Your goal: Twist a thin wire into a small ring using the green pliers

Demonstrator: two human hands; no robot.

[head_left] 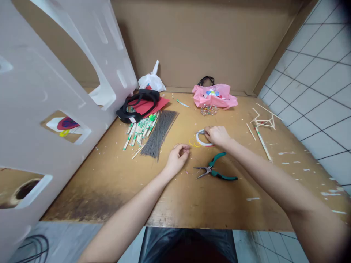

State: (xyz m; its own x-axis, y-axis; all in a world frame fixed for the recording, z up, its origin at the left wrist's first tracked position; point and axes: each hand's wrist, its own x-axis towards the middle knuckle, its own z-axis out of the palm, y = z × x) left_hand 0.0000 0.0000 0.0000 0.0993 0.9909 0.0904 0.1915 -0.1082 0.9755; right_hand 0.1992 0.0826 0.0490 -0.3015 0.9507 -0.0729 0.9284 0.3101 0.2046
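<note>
Seemingly mid-job, the bent right hand (218, 136) is resting at a white ring (205, 144) on the table (164, 199) and the left hand (177, 157) is curling loosely, any hold unclear, while beaded wirework (208, 110) is looking finished and straight wires (160, 135) are apparently lying unworked.

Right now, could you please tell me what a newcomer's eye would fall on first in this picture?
Probably the teal-handled pliers, lying with jaws spread on the table between the person's forearms. Just beyond them, the right hand is at the edge of a white ring. The bright pink bag near the back panel and the grey bundle of thin rods beyond the left hand also stand out.
</note>
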